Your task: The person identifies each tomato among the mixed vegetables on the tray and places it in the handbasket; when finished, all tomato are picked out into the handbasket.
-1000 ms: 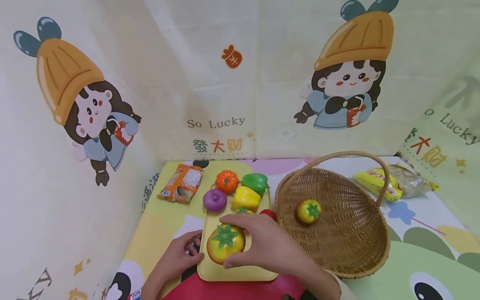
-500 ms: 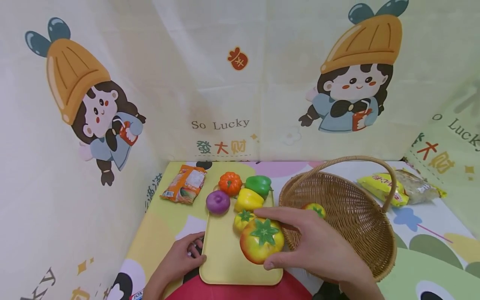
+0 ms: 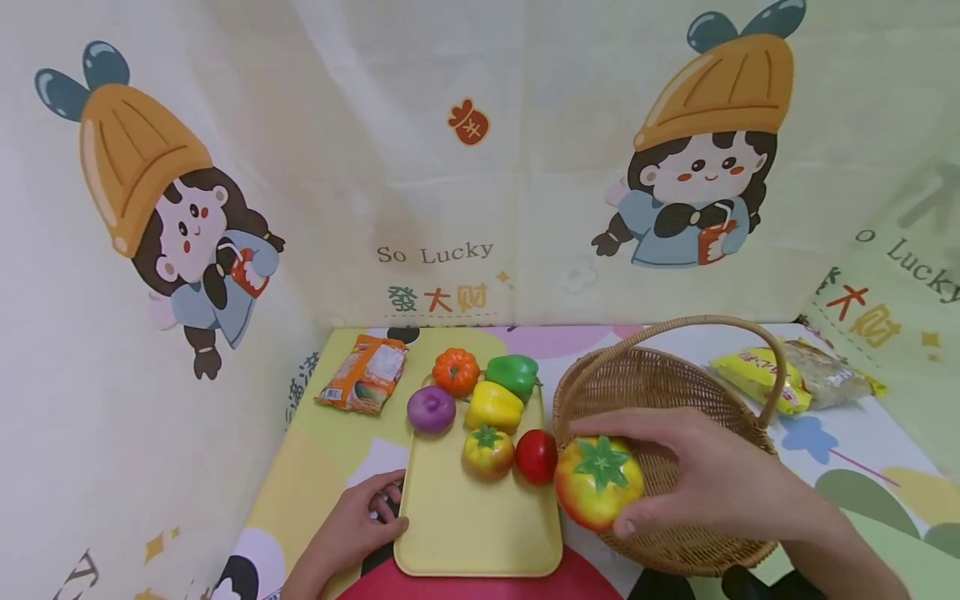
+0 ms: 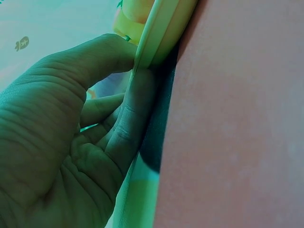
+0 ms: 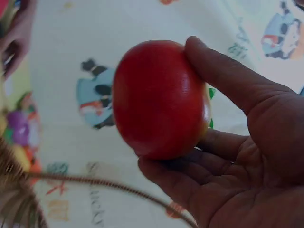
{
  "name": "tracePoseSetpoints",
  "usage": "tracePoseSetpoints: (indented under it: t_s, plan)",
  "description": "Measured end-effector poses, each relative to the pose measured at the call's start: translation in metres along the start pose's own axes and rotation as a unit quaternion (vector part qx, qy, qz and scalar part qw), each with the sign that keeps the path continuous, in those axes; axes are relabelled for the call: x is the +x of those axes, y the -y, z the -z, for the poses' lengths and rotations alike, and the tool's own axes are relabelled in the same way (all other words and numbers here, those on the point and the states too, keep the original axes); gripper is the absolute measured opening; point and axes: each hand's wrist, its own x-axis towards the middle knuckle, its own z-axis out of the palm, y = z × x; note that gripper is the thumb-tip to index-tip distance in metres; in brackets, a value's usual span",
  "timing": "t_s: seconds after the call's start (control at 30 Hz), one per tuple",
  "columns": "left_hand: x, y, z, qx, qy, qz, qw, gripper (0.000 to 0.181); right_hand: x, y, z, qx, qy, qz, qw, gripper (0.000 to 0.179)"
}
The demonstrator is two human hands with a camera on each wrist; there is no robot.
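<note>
My right hand (image 3: 712,475) holds a toy tomato (image 3: 598,485), yellow and red with a green leafy top, between thumb and fingers. It hangs over the left front side of the wicker basket (image 3: 675,550). In the right wrist view the tomato's red underside (image 5: 159,99) faces the camera. My left hand (image 3: 362,523) pinches the left edge of the yellow tray (image 3: 480,533), thumb at the rim (image 4: 156,35) and fingers below it. On the tray lie a smaller toy tomato (image 3: 488,452), a yellow bell pepper (image 3: 495,407) and a red round toy (image 3: 536,457).
At the tray's far end sit a purple onion-like toy (image 3: 431,409), an orange pumpkin (image 3: 456,372) and a green bell pepper (image 3: 513,376). An orange snack bag (image 3: 363,373) lies back left. Yellow (image 3: 765,377) and clear packets lie right of the basket, whose handle (image 3: 701,320) arches up.
My right hand has carried the toy tomato rightward from above the tray to the basket. It now covers the tomato seen inside the basket earlier. The left hand stays at the tray.
</note>
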Motion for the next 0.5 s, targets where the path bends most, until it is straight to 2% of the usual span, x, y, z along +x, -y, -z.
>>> tracePoseSetpoints:
  t_s: [0.13,0.37,0.5]
  plan:
    - [0.000,0.001,0.000,-0.003,0.001,-0.005,1.0000,0.063,-0.003,-0.019,0.007,-0.020,-0.003,-0.002,0.9998,0.068]
    - [0.001,0.003,-0.001,-0.005,0.006,-0.006,1.0000,0.064,-0.002,-0.051,0.016,0.037,0.028,0.002,0.9989,0.070]
    - [0.001,0.002,0.001,0.005,-0.001,-0.002,1.0000,0.064,0.001,-0.067,0.018,0.018,0.031,0.008,0.9993,0.069]
